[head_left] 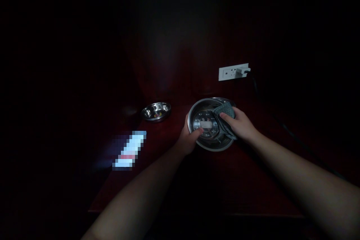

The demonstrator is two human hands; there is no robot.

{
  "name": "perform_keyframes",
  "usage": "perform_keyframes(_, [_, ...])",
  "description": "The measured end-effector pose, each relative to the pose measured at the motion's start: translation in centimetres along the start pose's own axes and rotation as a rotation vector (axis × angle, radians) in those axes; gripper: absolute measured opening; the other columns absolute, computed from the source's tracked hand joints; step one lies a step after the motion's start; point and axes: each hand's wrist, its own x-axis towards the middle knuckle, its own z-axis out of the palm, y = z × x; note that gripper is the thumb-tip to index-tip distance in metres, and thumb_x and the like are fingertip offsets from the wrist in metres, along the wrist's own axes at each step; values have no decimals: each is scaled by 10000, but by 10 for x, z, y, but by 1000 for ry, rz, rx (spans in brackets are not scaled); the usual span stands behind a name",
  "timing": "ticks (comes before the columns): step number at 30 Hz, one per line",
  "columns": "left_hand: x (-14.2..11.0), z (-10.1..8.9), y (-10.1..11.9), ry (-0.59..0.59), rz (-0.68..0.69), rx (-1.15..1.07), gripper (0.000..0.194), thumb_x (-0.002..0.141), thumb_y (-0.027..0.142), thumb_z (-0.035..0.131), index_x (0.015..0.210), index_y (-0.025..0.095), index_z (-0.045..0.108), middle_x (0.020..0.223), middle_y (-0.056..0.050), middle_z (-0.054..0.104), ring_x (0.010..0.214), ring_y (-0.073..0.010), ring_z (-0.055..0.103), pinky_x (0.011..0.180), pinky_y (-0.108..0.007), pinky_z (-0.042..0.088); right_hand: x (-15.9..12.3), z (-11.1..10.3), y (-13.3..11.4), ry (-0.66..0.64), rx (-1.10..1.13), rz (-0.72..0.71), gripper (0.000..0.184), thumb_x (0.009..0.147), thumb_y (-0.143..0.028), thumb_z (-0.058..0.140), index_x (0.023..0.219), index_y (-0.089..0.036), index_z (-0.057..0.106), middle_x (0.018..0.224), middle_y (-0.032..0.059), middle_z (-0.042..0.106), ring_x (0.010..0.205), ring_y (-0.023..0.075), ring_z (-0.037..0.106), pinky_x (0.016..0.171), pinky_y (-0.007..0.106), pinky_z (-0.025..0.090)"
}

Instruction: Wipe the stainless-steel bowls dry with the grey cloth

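Note:
A round stainless steel bowl (pixel 206 146) is held tilted, its inside facing me, above the dark red table. My left hand (pixel 190 137) grips its left rim, with the thumb over the edge on the inside. A pale label or patch shows on the bowl's bottom. In my right hand (pixel 239 122) is a grey-green textured cloth (pixel 225 114), folded over the right rim and pressed against the inner wall. The fingers of both hands behind the rim are hidden. Another metal rim (pixel 225 100) shows partly behind the bowl.
A shallow shiny steel bowl (pixel 156 112) stands on the table at the left. Nearer lies a lit, pixelated phone-like screen (pixel 131 150). On the back wall, a white socket (pixel 229 72) holds a plug (pixel 243 70); its dark cord (pixel 292 133) runs down the right side. Surroundings are very dark.

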Motion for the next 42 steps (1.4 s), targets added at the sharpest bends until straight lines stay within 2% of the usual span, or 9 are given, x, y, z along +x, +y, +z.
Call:
perform_keyframes(15, [1,0,0,12,14,0,663,689,257,655,1298,214,394,1259,-93,551,1152,-300,512,979,-465,407,0,0,0,1,25,-2,301,745,-382,617,954,-165,600,930,80,683,821,209,649,756,356,520])
perform_keyframes(27, [1,0,2,-7,33,3,669,687,259,662,1300,222,395,1236,-94,564,1144,-303,517,980,-475,406,0,0,-2,22,-38,0,293,736,-380,616,931,-162,597,909,81,683,806,211,645,756,365,511])
perform_keyframes(35, [0,1,2,2,19,1,668,690,251,657,1304,215,398,1210,-95,584,1138,-309,523,981,-482,403,0,0,-1,6,-2,13,293,744,-371,607,950,-163,589,906,81,675,806,213,642,753,372,511])
perform_keyframes(42, [1,2,4,-13,53,-6,684,690,237,654,1316,231,378,1280,-88,539,1188,-307,485,997,-465,392,1,-1,2,7,-22,23,302,743,-380,607,956,-166,590,915,87,673,801,221,643,747,385,514])
